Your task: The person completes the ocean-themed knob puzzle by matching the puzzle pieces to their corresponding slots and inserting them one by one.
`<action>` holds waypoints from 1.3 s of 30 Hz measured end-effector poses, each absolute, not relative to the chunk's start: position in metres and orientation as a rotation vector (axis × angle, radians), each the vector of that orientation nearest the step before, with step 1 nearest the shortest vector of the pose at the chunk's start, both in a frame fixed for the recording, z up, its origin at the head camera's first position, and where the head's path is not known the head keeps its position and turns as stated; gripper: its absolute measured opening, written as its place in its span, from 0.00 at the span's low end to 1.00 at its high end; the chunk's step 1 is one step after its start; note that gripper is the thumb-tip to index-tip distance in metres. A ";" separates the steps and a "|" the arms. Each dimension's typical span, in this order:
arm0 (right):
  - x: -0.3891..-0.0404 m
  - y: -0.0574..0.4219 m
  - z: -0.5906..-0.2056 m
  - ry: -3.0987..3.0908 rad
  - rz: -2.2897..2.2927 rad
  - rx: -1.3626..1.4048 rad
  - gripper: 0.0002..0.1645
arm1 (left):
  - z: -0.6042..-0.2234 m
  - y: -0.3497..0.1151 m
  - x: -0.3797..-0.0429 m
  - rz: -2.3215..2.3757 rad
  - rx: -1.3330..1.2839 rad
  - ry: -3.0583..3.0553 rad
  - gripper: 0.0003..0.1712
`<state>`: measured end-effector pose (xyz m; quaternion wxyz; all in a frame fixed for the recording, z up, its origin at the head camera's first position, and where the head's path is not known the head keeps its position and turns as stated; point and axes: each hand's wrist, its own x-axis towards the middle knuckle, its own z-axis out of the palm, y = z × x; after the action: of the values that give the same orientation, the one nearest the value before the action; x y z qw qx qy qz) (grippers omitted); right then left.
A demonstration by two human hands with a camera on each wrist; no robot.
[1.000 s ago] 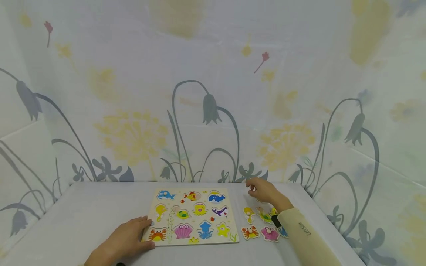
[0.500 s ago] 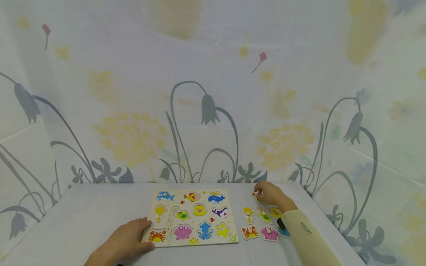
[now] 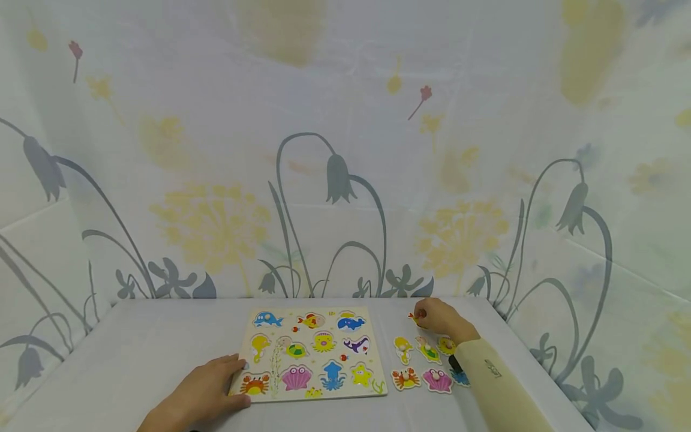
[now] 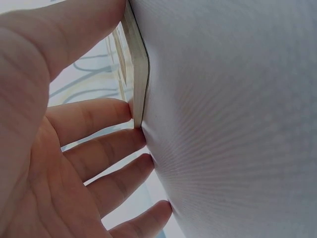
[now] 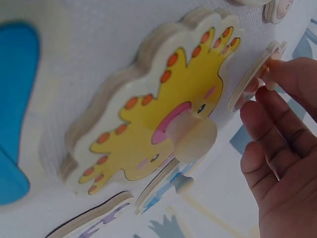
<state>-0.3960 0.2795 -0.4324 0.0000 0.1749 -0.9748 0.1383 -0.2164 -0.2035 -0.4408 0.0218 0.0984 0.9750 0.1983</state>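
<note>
In the head view, my right hand [image 3: 439, 317] is at the far side of the loose pieces, thumb and fingertips pinching the knob of a red-tailed fish puzzle piece [image 3: 412, 316]. The right wrist view has the same knobbed piece [image 5: 242, 89] at the fingertips, most of its picture turned away. My left hand [image 3: 207, 387] rests at the near left corner of the wooden sea-animal puzzle board [image 3: 372, 387]. In the left wrist view its thumb and extended fingers [image 4: 104, 153] touch the board's edge [image 4: 141, 84], fingertips down by the white cloth.
Right of the board lie a seahorse piece [image 3: 402, 350], a turtle piece [image 3: 429, 350], an octopus piece [image 5: 198, 94], a crab piece [image 3: 406, 378] and a clam piece [image 3: 437, 380]. A blue piece [image 3: 460, 378] is partly hidden by the right wrist. A flowered curtain [image 3: 345, 240] stands behind.
My right hand has moved right and slightly nearer, its fingers closing on the fish piece's knob. The left hand has stayed at the board's corner.
</note>
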 end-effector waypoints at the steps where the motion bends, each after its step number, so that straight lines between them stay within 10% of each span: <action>1: -0.396 0.279 -0.432 -3.073 0.439 0.533 0.03 | -0.441 -0.203 -0.216 0.611 0.298 3.020 0.44; 39: -0.390 0.217 -0.415 -2.947 0.324 0.796 0.03 | -0.440 -0.205 -0.217 0.616 0.313 3.014 0.45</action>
<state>-0.3900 0.2175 -0.4147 0.0360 0.2590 -0.9594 0.1054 -0.2169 -0.2045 -0.4401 0.0245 0.1011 0.9745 0.1990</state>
